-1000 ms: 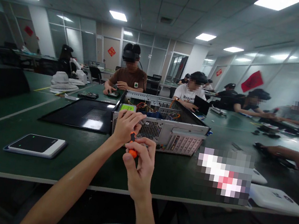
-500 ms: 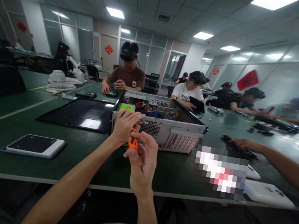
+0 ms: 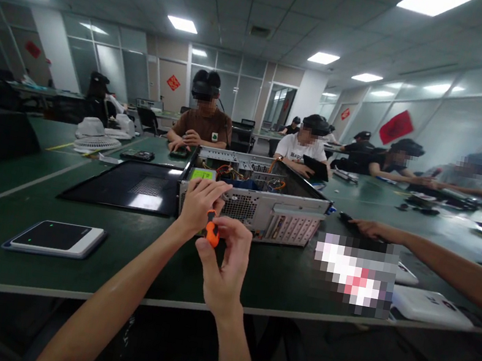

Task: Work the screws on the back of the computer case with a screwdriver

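Note:
An orange and black screwdriver (image 3: 212, 232) is gripped by its handle in my right hand (image 3: 229, 265), between thumb and fingers. It points away from me toward the back panel of an open computer case (image 3: 294, 218); its tip is hidden. My left hand (image 3: 198, 205) is at the case's near left corner, fingers bent together beside the front end of the screwdriver. What those fingers close on is hidden. Inside the case, a part with a bright green label (image 3: 203, 174) shows above my left hand, and loose cables (image 3: 226, 170) lie behind it.
A black side panel (image 3: 128, 185) lies left of the case. Nearer me is a white and black flat device (image 3: 56, 237). White fan parts (image 3: 97, 143) stand farther back. At right, a co-worker's hand (image 3: 372, 230) reaches over the table near a white box (image 3: 428, 307). Other people sit across.
My right hand has shifted slightly down and left, and its fingers on the screwdriver handle have changed position. My left hand stays at the case. The co-worker's hand at right has moved left.

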